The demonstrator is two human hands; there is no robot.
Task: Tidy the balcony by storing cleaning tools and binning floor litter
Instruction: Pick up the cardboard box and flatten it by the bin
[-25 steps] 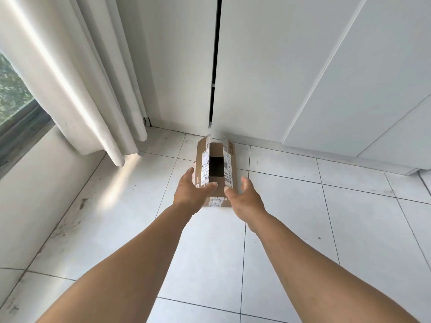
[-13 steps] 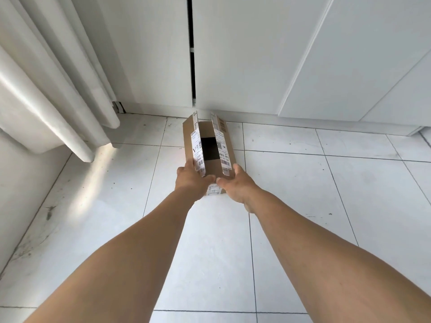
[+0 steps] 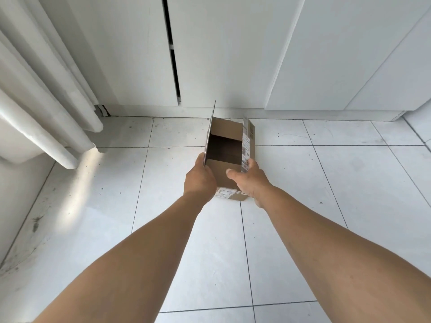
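Observation:
A small brown cardboard box (image 3: 227,169) with printed labels sits on the white tiled floor, its top flaps spread apart and its dark inside showing. My left hand (image 3: 199,180) grips the box's near left side, at the foot of the upright left flap. My right hand (image 3: 248,180) grips the near right side, thumb over the near flap and fingers against the labelled right flap. Both arms stretch forward from the bottom of the view. Whether the box rests on the floor or is just off it I cannot tell.
White cabinet doors (image 3: 233,54) run along the back, with a dark vertical gap (image 3: 173,66) between two of them. A white curtain (image 3: 46,101) hangs at the left above a low wall. The floor tiles (image 3: 116,194) near the left wall carry dirt specks.
Both hands went from hovering open before the box to gripping its sides. The left flap now stands upright and the opening is wider. The view moved closer and lower.

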